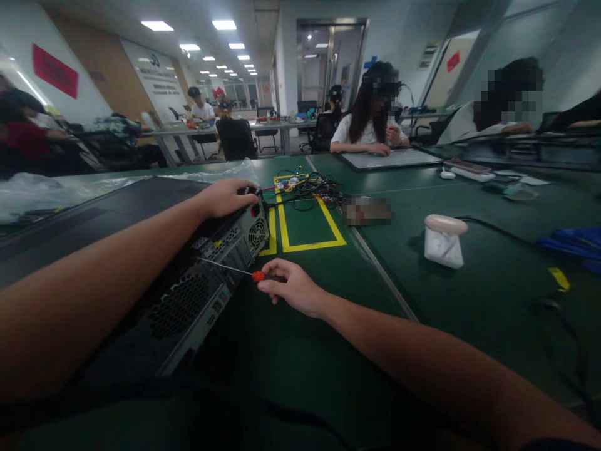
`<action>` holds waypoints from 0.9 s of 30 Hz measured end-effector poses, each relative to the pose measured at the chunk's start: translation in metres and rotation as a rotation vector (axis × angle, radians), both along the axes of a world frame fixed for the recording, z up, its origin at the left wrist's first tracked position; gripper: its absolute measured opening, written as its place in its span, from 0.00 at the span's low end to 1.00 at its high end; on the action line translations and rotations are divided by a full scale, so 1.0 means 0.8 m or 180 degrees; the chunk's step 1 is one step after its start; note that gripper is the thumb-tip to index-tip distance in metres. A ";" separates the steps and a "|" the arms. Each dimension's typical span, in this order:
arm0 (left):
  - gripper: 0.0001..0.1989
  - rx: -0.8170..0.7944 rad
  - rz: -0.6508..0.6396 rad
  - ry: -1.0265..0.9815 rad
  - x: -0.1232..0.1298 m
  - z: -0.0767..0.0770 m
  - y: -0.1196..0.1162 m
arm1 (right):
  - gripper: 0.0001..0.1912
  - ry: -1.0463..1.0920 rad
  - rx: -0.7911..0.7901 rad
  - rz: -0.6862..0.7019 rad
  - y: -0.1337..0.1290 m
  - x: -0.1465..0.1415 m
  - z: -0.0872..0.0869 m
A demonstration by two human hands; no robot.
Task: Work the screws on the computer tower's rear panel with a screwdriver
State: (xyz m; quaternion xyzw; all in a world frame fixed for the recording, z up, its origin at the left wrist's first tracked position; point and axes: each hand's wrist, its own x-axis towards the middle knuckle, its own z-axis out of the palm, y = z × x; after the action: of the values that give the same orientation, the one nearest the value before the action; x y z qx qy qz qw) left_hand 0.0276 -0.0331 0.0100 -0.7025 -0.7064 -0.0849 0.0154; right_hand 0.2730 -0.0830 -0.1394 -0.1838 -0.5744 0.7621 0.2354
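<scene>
"Where's your screwdriver (pixel 258 276)?"
"Your right hand (pixel 295 288) grips it, tip by the computer case's (pixel 188 304) back."
"Your left hand (pixel 230 198) rests on top; I can't tell if it grips. Hold steady, push straight."

A small white case (pixel 444 245) with a pinkish top is set on the green counter (pixel 488 275). To its left, a rectangle is outlined in yellow tape (pixel 314 247); to its right, a bunched blue item (pixel 575 244) is laid. Beyond it, a flat board (pixel 397 160) is touched by a seated co-worker (pixel 362 119).
</scene>
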 end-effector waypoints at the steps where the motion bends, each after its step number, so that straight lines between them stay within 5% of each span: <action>1: 0.39 0.0000 -0.0014 0.0002 -0.001 0.000 0.000 | 0.24 -0.0011 0.0026 -0.0010 0.000 0.000 0.001; 27: 0.37 0.0047 -0.0099 -0.0157 -0.008 -0.003 0.005 | 0.18 -0.0021 0.0051 0.0091 0.001 -0.001 0.002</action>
State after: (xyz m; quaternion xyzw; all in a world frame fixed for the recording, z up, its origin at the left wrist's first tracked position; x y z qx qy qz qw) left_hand 0.0211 -0.0289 0.0075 -0.7109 -0.6950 -0.1077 0.0019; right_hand 0.2720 -0.0819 -0.1375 -0.1763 -0.5839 0.7601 0.2240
